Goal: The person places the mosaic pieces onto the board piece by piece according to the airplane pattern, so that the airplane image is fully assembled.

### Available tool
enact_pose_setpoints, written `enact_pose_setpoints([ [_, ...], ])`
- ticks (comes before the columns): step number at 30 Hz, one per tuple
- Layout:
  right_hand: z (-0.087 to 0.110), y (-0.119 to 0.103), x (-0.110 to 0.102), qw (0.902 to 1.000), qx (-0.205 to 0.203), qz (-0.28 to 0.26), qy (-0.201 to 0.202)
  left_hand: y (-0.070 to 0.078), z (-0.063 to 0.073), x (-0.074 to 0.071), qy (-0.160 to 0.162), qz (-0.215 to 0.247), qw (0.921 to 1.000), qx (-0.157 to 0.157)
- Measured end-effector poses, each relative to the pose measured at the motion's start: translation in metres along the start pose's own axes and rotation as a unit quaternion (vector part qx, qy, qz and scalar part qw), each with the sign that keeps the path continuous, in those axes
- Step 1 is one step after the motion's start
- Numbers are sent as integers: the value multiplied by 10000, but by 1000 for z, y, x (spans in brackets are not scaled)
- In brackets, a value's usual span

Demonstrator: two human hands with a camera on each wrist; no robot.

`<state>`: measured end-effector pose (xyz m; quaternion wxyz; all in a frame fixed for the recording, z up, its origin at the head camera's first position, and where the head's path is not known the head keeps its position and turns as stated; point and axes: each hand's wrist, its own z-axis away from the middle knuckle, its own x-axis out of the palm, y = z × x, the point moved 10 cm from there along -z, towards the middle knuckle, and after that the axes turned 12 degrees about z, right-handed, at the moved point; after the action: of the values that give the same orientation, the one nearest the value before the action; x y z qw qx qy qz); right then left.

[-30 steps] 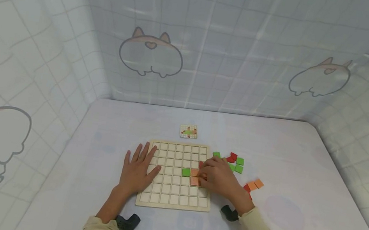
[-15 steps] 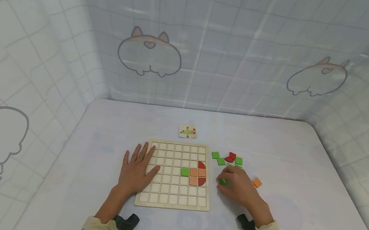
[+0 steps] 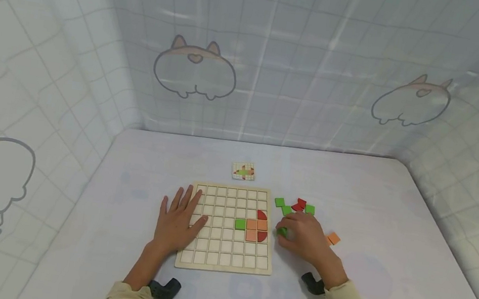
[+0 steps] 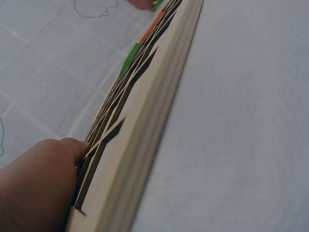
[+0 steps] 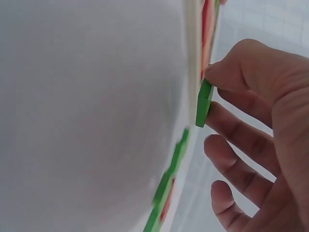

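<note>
White table before a checked curtain, with two hands at a wooden grid board

A pale curtain [image 3: 301, 35] printed with grid lines and cartoon animal outlines hangs behind a white table [image 3: 397, 207]. On the table, near the person, lies a square wooden grid board [image 3: 222, 271]. The person's left hand [image 3: 177, 225] rests flat over the board's left side, fingers spread, gripping nothing. The right hand [image 3: 301, 235] pinches a green tile [image 5: 204, 104] between thumb and fingers, just beyond the board's right edge.

Toward the right of the board, a green square [image 3: 240, 224] sits in a cell beside three orange squares [image 3: 251, 235]. Two red quarter-circles [image 3: 262, 215] occupy the last column, one above and one below the rightmost orange square.

Right of the board, loose green squares [image 3: 279, 202] and red pieces [image 3: 298, 205] lie scattered past the right hand, with a loose orange square [image 3: 334, 238] to its right. Just behind the board lies a small pattern card [image 3: 243, 171] with a coloured design on a grid. Both arms have rolled beige sleeves [image 3: 128, 298], and a black device [image 3: 164, 288] shows at each wrist.
</note>
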<state>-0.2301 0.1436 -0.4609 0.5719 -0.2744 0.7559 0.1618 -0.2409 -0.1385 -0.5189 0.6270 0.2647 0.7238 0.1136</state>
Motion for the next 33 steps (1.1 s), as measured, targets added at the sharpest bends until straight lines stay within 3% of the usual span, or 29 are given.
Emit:
enact_pose_setpoints([
  [8,-28,-41,9,9987,-474,-199,30,-3,0,4,-46,-15,10000,2],
  [18,-45,-80,21,9947,-992,-268,101,-3,0,3,-34,-80,10000,-26],
  [26,-47,-95,22,9904,-1352,-236,172,-1,1,-2,71,-54,9999,52],
  [33,-43,-90,26,9915,-1299,21,8,-1,1,-1,-56,-63,10000,-48],
])
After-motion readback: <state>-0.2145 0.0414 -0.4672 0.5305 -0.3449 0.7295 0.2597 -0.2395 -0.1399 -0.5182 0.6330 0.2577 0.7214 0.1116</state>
